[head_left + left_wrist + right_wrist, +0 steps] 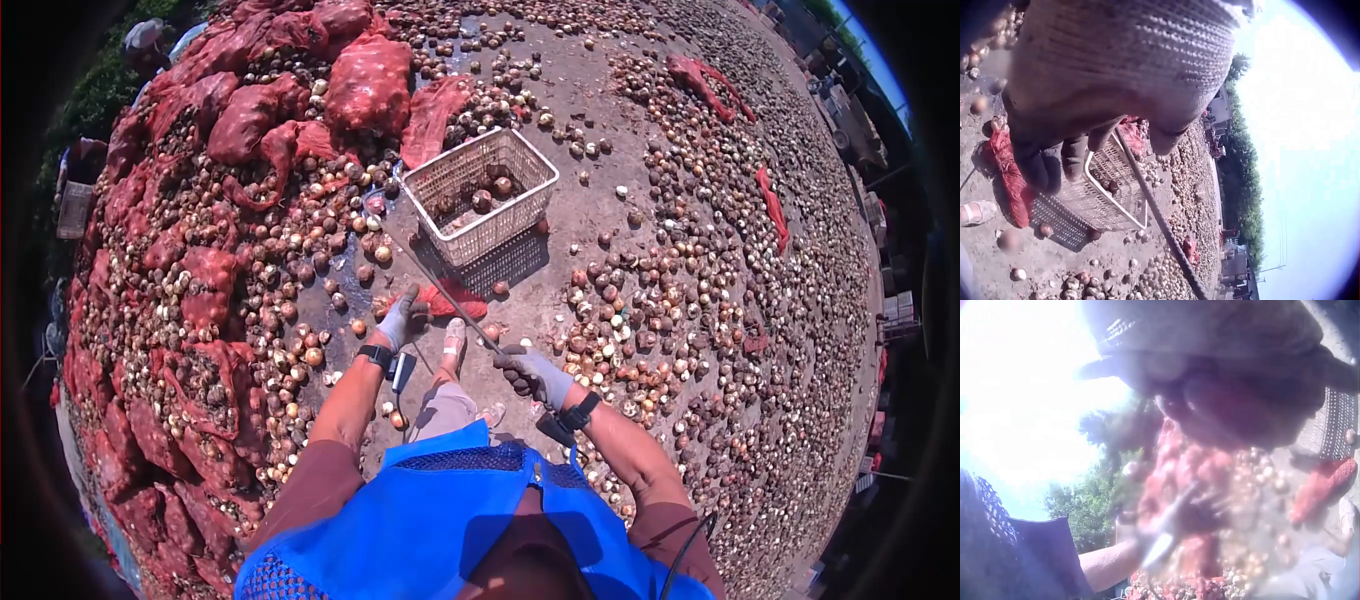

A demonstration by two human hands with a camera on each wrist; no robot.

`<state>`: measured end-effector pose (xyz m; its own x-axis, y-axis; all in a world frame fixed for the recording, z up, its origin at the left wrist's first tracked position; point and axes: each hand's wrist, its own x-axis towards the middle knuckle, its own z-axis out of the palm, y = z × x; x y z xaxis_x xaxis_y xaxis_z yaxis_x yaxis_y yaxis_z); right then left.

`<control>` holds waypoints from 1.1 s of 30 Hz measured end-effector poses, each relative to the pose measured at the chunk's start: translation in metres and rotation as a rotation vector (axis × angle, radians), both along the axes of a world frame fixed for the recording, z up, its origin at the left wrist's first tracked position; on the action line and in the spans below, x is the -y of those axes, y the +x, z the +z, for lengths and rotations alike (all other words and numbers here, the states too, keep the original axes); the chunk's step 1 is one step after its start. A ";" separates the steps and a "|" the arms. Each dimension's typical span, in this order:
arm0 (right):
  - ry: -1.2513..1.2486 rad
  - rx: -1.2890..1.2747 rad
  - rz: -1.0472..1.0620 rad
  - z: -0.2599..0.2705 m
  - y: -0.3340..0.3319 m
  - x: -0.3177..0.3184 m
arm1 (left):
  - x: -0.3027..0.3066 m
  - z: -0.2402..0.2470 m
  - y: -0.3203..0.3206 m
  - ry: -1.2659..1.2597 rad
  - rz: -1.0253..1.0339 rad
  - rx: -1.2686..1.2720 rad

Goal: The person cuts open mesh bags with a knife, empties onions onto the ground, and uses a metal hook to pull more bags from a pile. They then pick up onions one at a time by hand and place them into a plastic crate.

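A dark rod (445, 283) runs diagonally from my gloved right hand (535, 376), whose fingers curl round it, toward the near left side of a pale plastic crate (500, 222). The crate holds several onions. My gloved left hand (396, 320) is beside a red mesh piece (452, 301), apart from the rod. The left wrist view shows the left hand (1116, 75) with fingers loosely bent, the rod (1163, 222) and crate (1100, 209) beyond. In the right wrist view, the right hand (1229, 381) is dark and blurred, its grip unclear; the left hand (1194, 515) appears behind.
Red net sacks (368, 85) are heaped along the left and upper left. Loose onions (640, 370) cover much of the ground, densely on the right. A shoe (455, 337) is beside the red mesh. Trees (1244, 187) and structures stand in the distance.
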<state>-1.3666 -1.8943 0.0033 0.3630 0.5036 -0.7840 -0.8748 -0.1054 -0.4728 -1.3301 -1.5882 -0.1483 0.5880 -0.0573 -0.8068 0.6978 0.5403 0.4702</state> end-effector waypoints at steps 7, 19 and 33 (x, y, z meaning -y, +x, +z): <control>0.580 -0.467 -0.250 -0.086 0.113 -0.103 | -0.027 -0.081 0.167 -0.046 0.265 0.022; 0.433 -0.492 -0.529 -0.137 0.136 -0.090 | 0.014 -0.146 0.220 0.361 -0.095 0.025; 0.150 -0.145 -0.533 -0.058 -0.111 0.192 | 0.333 -0.069 -0.003 0.055 -0.281 -0.083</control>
<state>-1.4775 -2.0859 -0.0547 0.4914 0.3899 -0.7788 -0.8457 0.4272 -0.3198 -1.3331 -1.9214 -0.2171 0.4869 -0.1630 -0.8581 0.8538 0.2960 0.4283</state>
